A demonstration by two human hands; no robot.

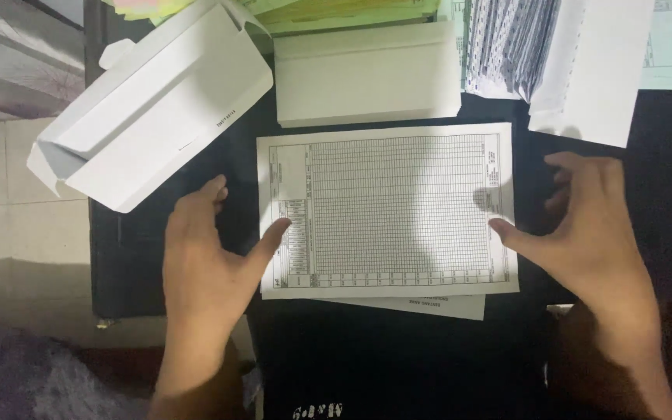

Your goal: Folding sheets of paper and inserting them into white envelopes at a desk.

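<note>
A gridded sheet lay flat and square in the middle of a black desk, framed by a person's two bare hands. The left hand rested at the sheet's left edge, fingers spread, its thumb touching the paper near the lower left corner. The right hand stood at the right edge, also open, thumb tip on the margin. Neither hand pinched or lifted anything.

Judging by how things lay, the work was at an early or middle point: the top sheet was out and aligned but not folded, and not in any envelope. A second sheet peeked out just beneath its lower edge, so at least two forms lay in that pile. Whether more lay under them could not be told.

Just above the sheet sat a white envelope stack, closed and close to the paper's top edge. To the upper left, one white box lay tilted with its flap open, hanging partly over the desk's corner. At upper right a fan of printed papers overlapped a blank white sheet; their number was too blurred to count. Coloured papers crossed the top edge.

Counted: two hands, two visible forms, one open box, one envelope stack.
</note>
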